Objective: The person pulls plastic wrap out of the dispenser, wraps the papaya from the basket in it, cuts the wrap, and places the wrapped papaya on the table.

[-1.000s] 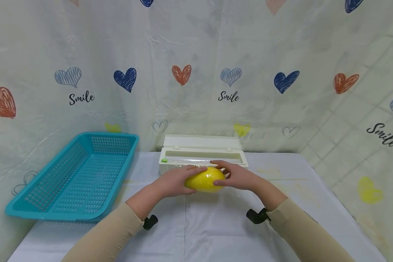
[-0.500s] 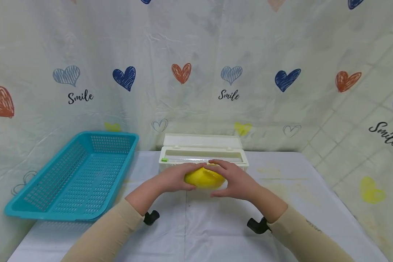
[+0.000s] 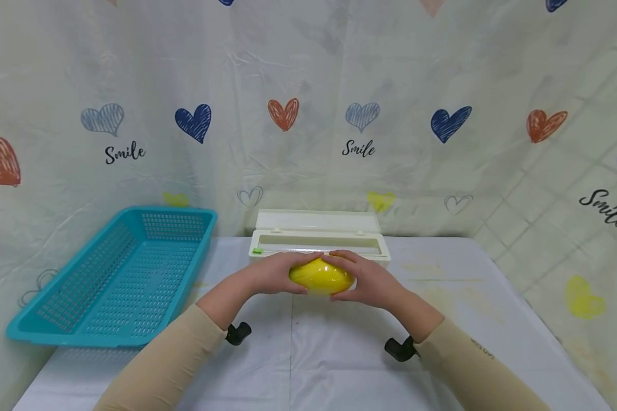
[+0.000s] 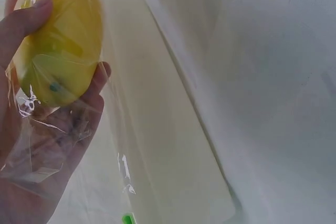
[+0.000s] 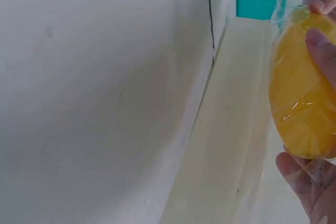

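A glossy yellow mango (image 3: 321,277) is held between both hands, in front of the white cling film box (image 3: 319,242). Clear film covers it; in the left wrist view loose film (image 4: 47,140) gathers around its end and over the palm. My left hand (image 3: 272,275) grips the left end, thumb and fingers curved round it. On the other side my right hand (image 3: 372,281) holds the right end, its thumb below and fingers over the top. The fingertips of both hands nearly meet on top. In the right wrist view the film-covered mango (image 5: 302,98) lies between fingers of both hands.
Behind the hands, the cling film box has its lid (image 3: 319,220) raised and a green slider (image 3: 257,251) at its left end. A turquoise basket (image 3: 185,285) stands on the left of the white-covered table (image 3: 339,365). A heart-printed curtain (image 3: 308,74) hangs behind.
My right hand has shifted from fingering the film at the mango's right end to gripping that end, its fingers moving over the top. The left hand keeps its grip, raised slightly.
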The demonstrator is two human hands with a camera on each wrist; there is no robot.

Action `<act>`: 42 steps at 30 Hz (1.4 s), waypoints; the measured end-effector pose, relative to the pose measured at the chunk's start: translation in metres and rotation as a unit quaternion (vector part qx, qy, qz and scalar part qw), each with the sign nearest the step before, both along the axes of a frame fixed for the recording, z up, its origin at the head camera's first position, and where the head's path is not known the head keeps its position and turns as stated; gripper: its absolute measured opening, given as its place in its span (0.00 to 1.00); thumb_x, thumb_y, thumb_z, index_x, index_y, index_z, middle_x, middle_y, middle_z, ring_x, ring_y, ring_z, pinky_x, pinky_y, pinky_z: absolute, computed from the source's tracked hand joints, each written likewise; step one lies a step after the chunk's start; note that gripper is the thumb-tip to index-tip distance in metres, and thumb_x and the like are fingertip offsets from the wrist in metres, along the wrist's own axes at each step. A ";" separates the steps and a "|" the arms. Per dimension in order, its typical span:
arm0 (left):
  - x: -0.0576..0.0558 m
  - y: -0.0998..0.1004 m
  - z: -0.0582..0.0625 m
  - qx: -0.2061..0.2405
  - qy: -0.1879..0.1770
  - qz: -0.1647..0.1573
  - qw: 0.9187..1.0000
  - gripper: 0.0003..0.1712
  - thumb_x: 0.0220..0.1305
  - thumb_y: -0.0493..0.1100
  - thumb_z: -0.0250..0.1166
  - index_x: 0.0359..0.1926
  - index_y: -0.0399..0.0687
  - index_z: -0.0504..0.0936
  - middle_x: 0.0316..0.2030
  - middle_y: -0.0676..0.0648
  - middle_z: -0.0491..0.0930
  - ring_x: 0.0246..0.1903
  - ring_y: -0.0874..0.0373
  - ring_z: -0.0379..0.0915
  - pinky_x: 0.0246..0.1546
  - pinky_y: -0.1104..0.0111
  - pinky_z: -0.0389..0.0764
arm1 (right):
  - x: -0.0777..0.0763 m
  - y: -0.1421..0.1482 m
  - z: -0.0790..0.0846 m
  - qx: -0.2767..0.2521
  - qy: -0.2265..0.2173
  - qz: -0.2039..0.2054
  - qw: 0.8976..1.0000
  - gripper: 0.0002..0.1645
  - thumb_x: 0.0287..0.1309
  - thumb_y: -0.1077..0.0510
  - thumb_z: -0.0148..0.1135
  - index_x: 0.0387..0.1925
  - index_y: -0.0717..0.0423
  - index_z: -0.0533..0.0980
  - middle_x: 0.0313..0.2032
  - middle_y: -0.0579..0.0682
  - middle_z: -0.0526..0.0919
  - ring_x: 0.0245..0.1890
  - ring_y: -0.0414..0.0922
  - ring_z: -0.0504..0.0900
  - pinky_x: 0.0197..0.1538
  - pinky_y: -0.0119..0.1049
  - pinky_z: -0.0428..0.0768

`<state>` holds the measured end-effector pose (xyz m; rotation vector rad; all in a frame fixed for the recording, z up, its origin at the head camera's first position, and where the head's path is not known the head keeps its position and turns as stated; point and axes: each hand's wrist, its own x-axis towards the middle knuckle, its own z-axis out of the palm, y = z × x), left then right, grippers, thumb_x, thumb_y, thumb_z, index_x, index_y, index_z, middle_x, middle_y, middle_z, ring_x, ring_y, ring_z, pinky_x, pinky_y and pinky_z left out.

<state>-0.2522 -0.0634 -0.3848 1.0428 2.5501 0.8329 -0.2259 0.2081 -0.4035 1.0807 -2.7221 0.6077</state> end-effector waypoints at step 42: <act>-0.004 0.014 -0.014 -0.110 0.329 0.000 0.938 0.50 0.57 0.56 0.74 0.75 0.68 0.57 0.63 0.48 0.71 0.56 0.52 0.73 0.57 0.60 0.76 | -0.034 0.003 0.019 -0.073 -0.201 -0.022 0.977 0.48 0.52 0.39 0.74 0.72 0.36 0.64 0.59 0.45 0.76 0.46 0.46 0.76 0.48 0.40 0.78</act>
